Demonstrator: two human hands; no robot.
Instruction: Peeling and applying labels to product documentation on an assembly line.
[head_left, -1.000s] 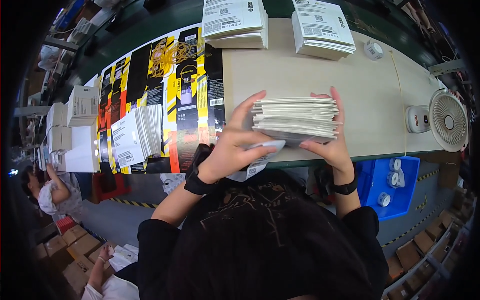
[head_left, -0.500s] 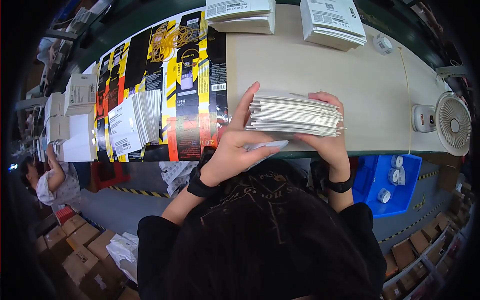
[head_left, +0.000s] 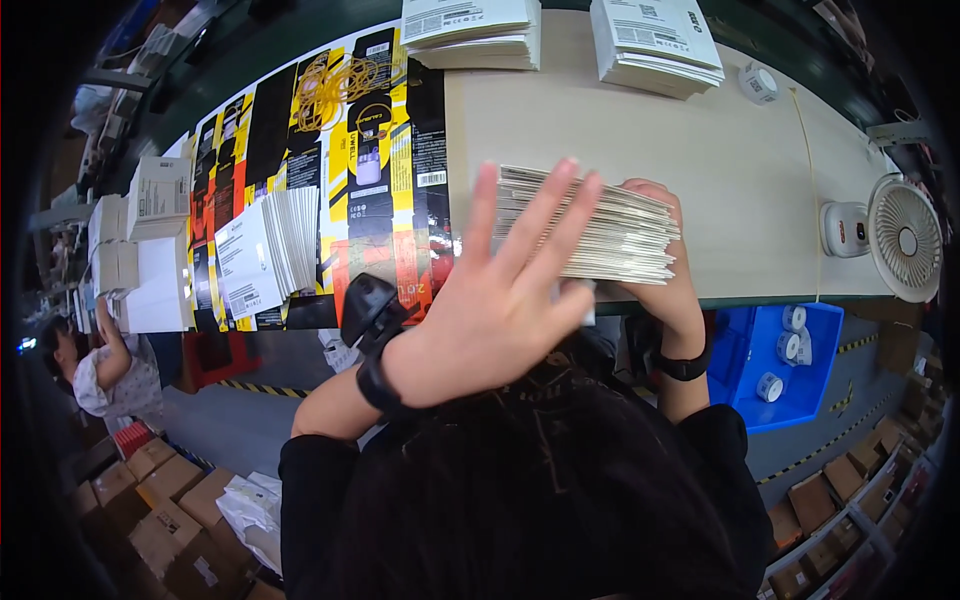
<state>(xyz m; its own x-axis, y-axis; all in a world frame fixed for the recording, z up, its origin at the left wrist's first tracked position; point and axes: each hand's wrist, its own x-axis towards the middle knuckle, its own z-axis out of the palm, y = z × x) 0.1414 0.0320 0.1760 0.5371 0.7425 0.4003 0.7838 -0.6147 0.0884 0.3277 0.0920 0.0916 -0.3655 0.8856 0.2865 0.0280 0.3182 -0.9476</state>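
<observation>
— Since a half-second ago the left hand has lifted off the stack of flat white cards and come up toward the camera, palm spread wide.

— So what has hold of the stack?

— Only the right hand. It cups the stack's right end, fingers curled over the top edge, the rest of the hand behind and below. The stack sits at the near edge of the worktop, just right of the printed black, yellow and red carton sheets.

— And the left?

— Fully open, fingers splayed and straight, holding nothing. Its fingertips overlap the stack's left part in the picture; I cannot tell whether they touch it.

— How would that stack handle?

— My guess is many thin, smooth sheets: fairly heavy together, each one light and slippery. The layers already fan slightly at the right end, so they would likely slide apart if gripped from one end alone. Best taken by both short ends, squeezed inward, with a thumb pressing on top.

— Anything else about?

— Two more white stacks at the far edge, a small white fan on the right, a blue bin with tape rolls below, and another person off to the left.
</observation>
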